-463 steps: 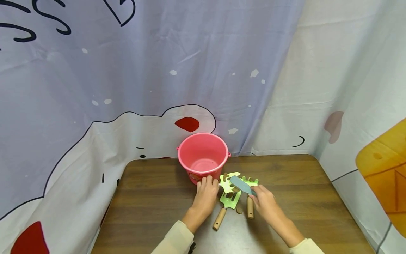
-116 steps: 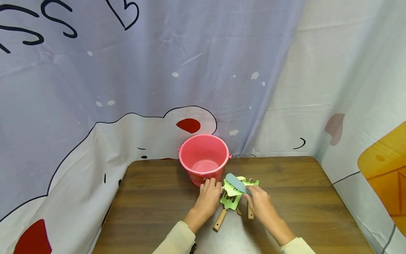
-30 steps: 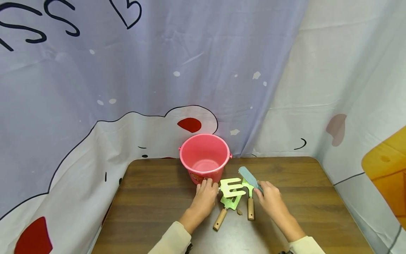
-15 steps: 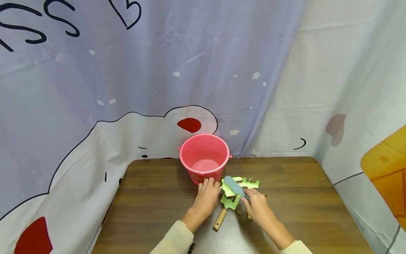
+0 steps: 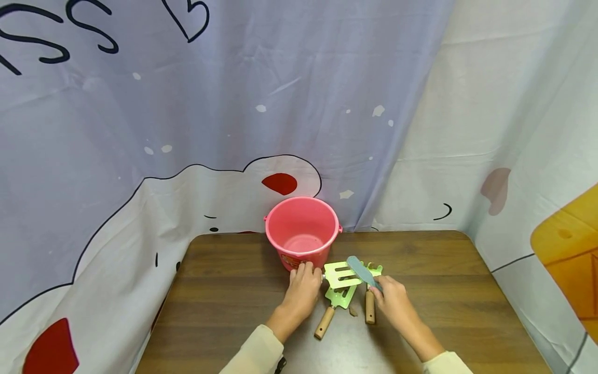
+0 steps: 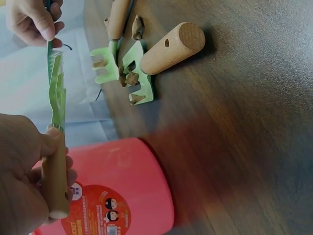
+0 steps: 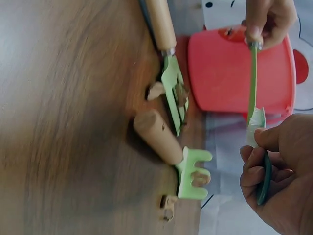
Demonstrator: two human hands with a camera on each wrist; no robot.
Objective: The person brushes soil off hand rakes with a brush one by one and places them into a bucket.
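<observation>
My left hand [image 5: 302, 291] grips the wooden handle [image 6: 56, 171] of a light-green hand fork [image 5: 337, 274], its broad tines pointing right and held above the table. In my right hand [image 5: 394, 301] is a small grey-teal brush [image 5: 361, 271], pinched between thumb and fingers. Its pale bristles [image 7: 255, 125] lie against the far end of the fork's tines. Below, a second green fork [image 5: 341, 297] with a wooden handle rests on the table. Beside it lies a small green rake [image 7: 193, 171], also wooden-handled, partly covered by the brush and fork in the head view.
A pink bucket [image 5: 301, 228] stands at the back of the brown table [image 5: 224, 301], just beyond my left hand. Small brown crumpled bits [image 5: 353, 311] lie around and on the resting tools. A printed curtain [image 5: 280, 78] hangs behind the table.
The brush has gone back and forth over the fork: off its tips to the right, then left across its head, now again near the tips. The bucket and lying tools stay put.
</observation>
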